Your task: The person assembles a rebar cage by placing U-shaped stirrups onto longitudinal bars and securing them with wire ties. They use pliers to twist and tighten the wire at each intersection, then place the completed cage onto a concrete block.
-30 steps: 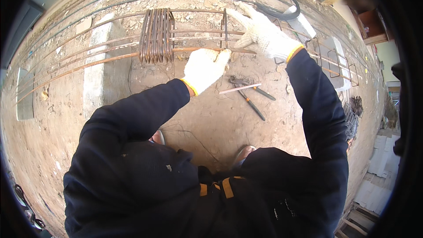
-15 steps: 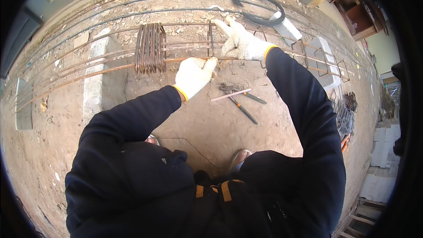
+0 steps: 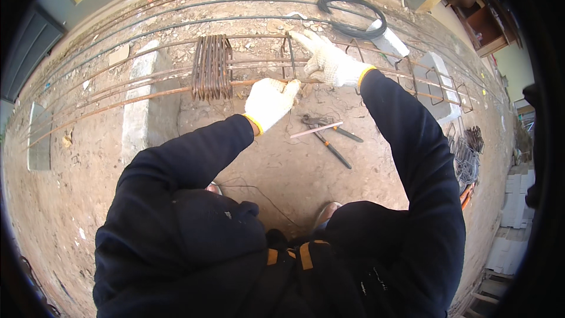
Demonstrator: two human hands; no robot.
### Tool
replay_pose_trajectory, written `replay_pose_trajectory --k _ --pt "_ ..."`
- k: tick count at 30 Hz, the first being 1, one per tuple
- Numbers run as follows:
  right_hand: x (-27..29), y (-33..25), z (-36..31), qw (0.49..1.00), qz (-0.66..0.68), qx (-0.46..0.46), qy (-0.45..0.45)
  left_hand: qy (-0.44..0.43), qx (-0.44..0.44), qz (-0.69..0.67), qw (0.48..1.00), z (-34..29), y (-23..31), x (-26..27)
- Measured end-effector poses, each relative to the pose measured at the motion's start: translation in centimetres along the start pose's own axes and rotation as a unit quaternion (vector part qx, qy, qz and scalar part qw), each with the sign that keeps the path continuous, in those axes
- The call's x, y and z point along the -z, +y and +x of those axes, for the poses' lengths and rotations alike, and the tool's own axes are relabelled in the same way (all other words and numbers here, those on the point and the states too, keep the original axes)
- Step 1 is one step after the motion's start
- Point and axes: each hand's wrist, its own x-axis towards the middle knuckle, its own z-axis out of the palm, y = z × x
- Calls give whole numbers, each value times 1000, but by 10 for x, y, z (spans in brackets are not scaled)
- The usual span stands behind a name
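Long rusty rebar bars (image 3: 141, 91) run left to right above the dirt ground. My left hand (image 3: 269, 101), in a white glove, is closed on the nearest bar. My right hand (image 3: 327, 60), also gloved, holds a single upright rebar stirrup (image 3: 288, 53) that stands around the bars. A bundle of several stirrups (image 3: 211, 68) hangs bunched on the bars to the left of both hands.
Pliers (image 3: 329, 135) and a thin rod lie on the dirt below my right hand. A coil of black wire (image 3: 352, 16) lies at the back. More spaced stirrups (image 3: 438, 85) stand on the bars to the right. A concrete block (image 3: 140, 115) supports the bars at left.
Both hands have slid left along the bars with the single stirrup, closer to the bundle. The view has shifted slightly.
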Motion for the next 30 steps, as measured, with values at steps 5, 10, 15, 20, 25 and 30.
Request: replay_pose_trajectory --k 5,10,15,20,25,30 --pt "3 -21 -12 998 12 -40 40 14 -14 61 998 1 4 1" --pt "8 -32 -17 997 -72 -6 38 12 6 33 999 1 2 1" --pt "0 -29 -7 971 -208 89 71 -1 -17 57 998 4 1 2" --pt "-5 -44 -12 971 -218 37 96 -9 -38 91 995 5 -2 2" --pt "-25 -80 -41 983 -22 -120 140 -87 -130 9 988 4 -24 7" --pt "-53 -85 -46 987 -66 -91 118 -91 -205 137 965 -1 -33 11"
